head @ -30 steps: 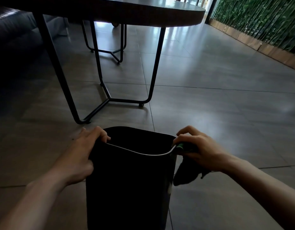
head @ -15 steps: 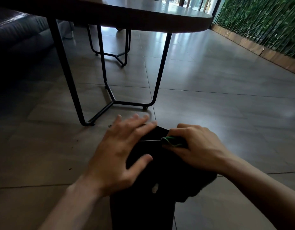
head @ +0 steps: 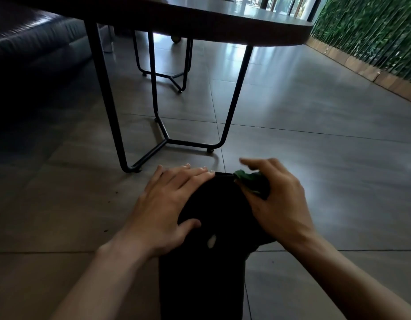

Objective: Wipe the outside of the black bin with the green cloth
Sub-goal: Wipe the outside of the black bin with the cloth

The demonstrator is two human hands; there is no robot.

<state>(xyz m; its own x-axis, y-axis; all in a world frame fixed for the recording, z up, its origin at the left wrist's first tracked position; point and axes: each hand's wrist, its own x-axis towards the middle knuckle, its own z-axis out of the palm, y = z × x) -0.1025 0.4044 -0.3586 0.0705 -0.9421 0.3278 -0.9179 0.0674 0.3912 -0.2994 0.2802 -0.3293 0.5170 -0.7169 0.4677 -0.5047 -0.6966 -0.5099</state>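
Our left hand (head: pixel 167 211) lies flat, unclenched, steadying the light, stiff black bin (head: pixel 200 273); right hand (head: pixel 278 204) clenches the soft green cloth (head: pixel 248 183) beside it.

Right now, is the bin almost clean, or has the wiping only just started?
Probably only just started. Done: the black bin lies tipped over on the floor, with the left hand flat on it to steady it. In hand: the right hand presses the green cloth against the far end. Left: the long dark side shows no wiped streaks, so I can't tell how clean it is.
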